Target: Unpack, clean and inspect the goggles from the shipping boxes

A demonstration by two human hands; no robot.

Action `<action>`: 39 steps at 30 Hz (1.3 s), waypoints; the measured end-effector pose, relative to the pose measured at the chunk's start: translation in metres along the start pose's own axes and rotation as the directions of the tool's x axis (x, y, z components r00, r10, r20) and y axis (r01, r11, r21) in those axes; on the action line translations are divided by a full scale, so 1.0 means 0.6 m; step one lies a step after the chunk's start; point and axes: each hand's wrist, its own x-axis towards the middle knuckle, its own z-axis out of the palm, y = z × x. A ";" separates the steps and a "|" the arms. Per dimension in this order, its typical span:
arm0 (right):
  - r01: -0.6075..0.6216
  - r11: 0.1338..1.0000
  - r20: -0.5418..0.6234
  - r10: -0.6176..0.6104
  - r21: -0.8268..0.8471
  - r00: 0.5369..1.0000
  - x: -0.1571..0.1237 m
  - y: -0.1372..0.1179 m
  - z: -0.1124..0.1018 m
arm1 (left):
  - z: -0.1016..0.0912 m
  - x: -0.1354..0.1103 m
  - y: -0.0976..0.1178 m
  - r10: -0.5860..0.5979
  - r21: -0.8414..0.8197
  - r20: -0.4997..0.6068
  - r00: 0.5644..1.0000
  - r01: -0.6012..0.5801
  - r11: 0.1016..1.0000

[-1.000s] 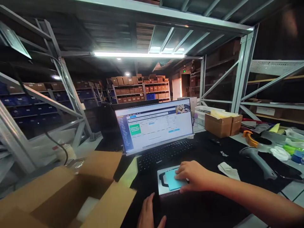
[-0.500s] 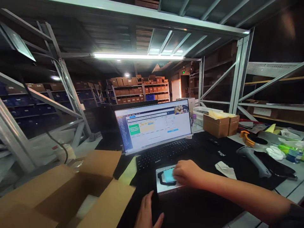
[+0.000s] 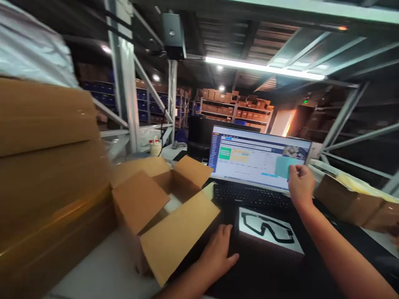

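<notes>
Between the fingertips of my right hand (image 3: 301,185) is a light blue sticky note (image 3: 283,167), raised in front of the lit monitor (image 3: 246,162). Below it, on the black desk mat, lies a flat white box (image 3: 268,230) printed with a black goggle-shaped frame. My left hand (image 3: 218,253) rests on the mat left of that box, fingers stretched and thumb apart, holding nothing. Close beside it stands an open cardboard carton (image 3: 183,232) with its flaps spread. Something whitish shows inside the carton, mostly hidden by the flaps.
A black keyboard (image 3: 249,196) sits under the monitor. Large stacked cardboard boxes (image 3: 50,166) rise at the left. At the right stands a brown carton (image 3: 346,199) with yellowish papers. Behind are metal rack posts (image 3: 126,83) and shelves of boxes (image 3: 218,109).
My right hand has lifted the blue note off the white box, up before the monitor. The view has swung left, bringing the stacked boxes into sight. My left hand stays low near the carton.
</notes>
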 end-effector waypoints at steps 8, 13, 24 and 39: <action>0.770 0.502 0.691 -0.714 0.393 0.112 -0.186 -0.319 0.156 | 0.007 -0.002 -0.025 -0.001 -0.031 0.023 1.000 0.002 1.000; 0.642 0.539 0.645 -0.759 0.545 0.090 -0.152 -0.323 0.174 | 0.000 0.004 -0.025 -0.027 -0.048 0.010 1.000 0.027 0.998; 0.279 0.938 0.791 -0.328 0.207 0.516 -0.032 0.085 -0.047 | 0.015 0.047 -0.026 -0.041 -0.099 -0.135 0.990 0.028 0.995; -0.247 0.875 0.778 -0.204 0.417 0.595 -0.194 0.283 -0.145 | 0.031 0.123 0.020 -0.167 -0.725 0.159 0.973 0.230 0.650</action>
